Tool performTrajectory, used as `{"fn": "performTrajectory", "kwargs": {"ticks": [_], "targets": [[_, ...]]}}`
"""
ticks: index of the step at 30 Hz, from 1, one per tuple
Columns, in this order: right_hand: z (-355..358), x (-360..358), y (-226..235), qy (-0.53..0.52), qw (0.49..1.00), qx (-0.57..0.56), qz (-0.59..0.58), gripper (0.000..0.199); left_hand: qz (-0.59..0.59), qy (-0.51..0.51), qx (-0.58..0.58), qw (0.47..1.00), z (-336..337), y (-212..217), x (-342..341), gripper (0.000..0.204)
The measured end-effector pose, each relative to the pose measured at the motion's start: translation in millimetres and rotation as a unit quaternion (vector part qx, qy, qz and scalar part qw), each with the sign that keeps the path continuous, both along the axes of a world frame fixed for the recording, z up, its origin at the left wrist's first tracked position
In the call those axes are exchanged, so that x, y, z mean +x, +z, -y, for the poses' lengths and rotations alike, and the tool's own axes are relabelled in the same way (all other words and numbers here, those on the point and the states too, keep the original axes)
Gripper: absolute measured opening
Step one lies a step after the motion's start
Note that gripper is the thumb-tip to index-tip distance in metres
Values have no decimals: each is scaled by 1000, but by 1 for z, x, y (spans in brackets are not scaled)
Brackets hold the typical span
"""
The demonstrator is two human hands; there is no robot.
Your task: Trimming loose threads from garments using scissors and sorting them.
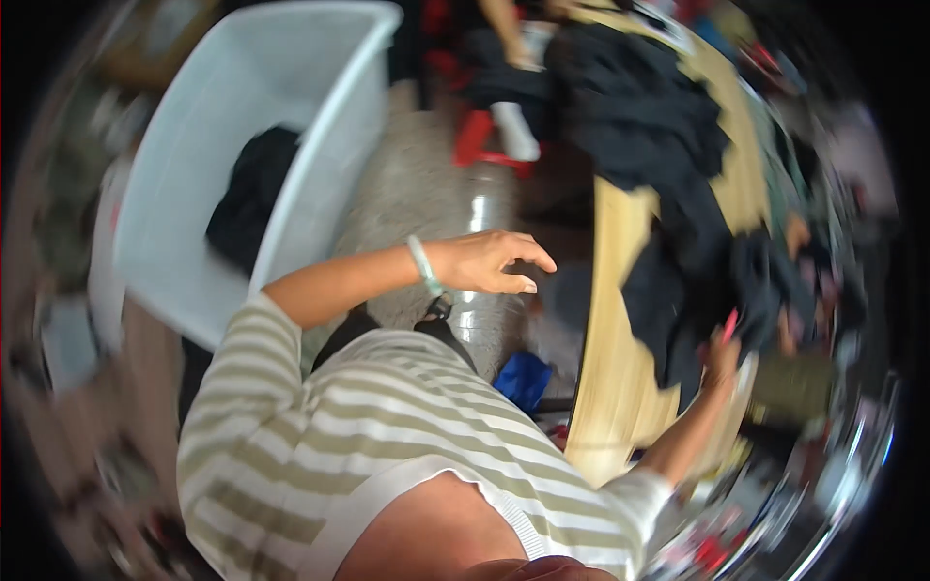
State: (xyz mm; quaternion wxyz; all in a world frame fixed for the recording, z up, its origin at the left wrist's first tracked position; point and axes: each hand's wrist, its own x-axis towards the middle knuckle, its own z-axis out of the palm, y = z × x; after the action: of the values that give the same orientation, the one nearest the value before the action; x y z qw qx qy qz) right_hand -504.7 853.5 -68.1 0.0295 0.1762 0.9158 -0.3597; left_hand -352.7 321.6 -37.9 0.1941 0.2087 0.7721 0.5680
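My left hand (489, 259), with a pale bangle on the wrist, hangs in the air left of the table edge. Its thumb and fingers are apart, and nothing is between them. Over at the right side of the wooden table (616, 290), my right hand (719, 360) is closed on a slim pink object (730, 324); blur hides its exact kind. That hand is right beside dark cloth (678, 281) spread over the tabletop. More dark cloth (639, 107) lies heaped toward the far end of the table.
A large pale plastic bin (373, 107) stands at my left with a dark cloth bundle (254, 194) inside. Another person's arm (504, 29) shows at the far side, near a red stool (473, 136). A blue bag-like item (523, 380) lies low beside the table.
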Motion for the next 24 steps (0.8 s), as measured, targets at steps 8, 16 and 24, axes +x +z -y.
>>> {"fn": "performTrajectory", "kwargs": {"ticks": [8,16,24], "targets": [[251,108,-143,220,949,-102,200,35,156,315,14,936,163,-100,99,38],[471,83,-83,387,901,-55,187,39,128,612,17,780,347,-178,182,30],[702,74,-90,501,858,40,110,49,332,729,-2,599,493,-393,195,36]]}}
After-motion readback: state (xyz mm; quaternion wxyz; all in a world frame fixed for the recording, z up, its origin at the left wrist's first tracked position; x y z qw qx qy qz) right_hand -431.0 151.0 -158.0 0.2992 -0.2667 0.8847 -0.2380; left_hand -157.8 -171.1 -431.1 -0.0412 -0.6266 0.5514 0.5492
